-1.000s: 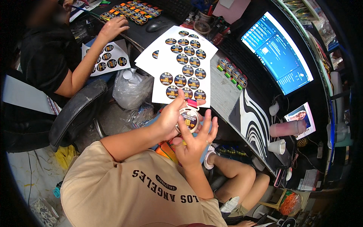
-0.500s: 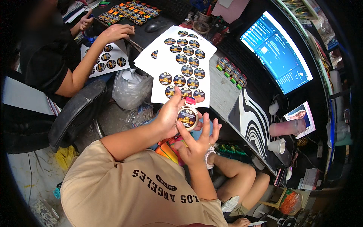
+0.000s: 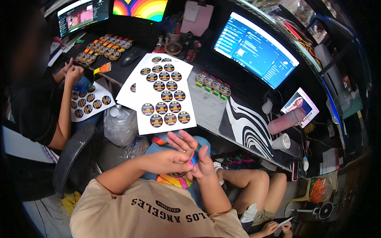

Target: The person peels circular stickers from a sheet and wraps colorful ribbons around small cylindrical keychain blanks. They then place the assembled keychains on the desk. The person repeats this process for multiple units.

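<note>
My left hand (image 3: 168, 162) is closed, its thumb and fingers pinching a bright multicoloured ribbon (image 3: 194, 154) above my lap. The ribbon runs against the palm of my right hand (image 3: 201, 166), whose fingers stretch up and to the left, apart. Below my left hand, a round medal (image 3: 177, 174) shows only in part, mostly hidden by the hand. More orange, yellow and pink ribbon (image 3: 178, 181) lies under it on my lap. Just beyond my hands, white sheets of round black stickers (image 3: 190, 83) rest on the desk, overhanging its near edge.
Several finished medals (image 3: 214, 85) lie in a row right of the sheets, with a larger group (image 3: 107, 47) at the back left. A co-worker's hands (image 3: 71, 72) are at the left, near another sticker sheet (image 3: 104, 92). A white cup (image 3: 281, 142) and pink tumbler (image 3: 286, 121) stand at the right.
The medal has gone from face-up between my hands to lower, mostly covered by my left hand. My left hand now pinches the ribbon. The view has shifted; the co-worker's hands have come together.
</note>
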The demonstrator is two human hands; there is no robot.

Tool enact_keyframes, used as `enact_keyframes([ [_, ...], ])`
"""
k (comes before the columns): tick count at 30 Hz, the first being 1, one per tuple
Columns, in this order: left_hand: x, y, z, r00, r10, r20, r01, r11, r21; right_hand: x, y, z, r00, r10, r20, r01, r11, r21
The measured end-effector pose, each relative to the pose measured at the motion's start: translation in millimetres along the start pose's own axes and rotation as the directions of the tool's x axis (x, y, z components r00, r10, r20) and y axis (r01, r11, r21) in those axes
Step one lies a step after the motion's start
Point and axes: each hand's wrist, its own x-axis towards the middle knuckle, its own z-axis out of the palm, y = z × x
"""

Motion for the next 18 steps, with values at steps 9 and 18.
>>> enact_keyframes([
  [9,-11,-4,-9,0.975,-0.032,0.222,-0.006,0.985,0.170,17,-107,11,0.939,-0.340,0.046,0.321,0.919,0.228],
  [18,23,3,6,0.953,-0.066,0.297,0.151,0.950,-0.272,25,-160,26,0.914,-0.406,0.016,0.380,0.869,0.318],
])
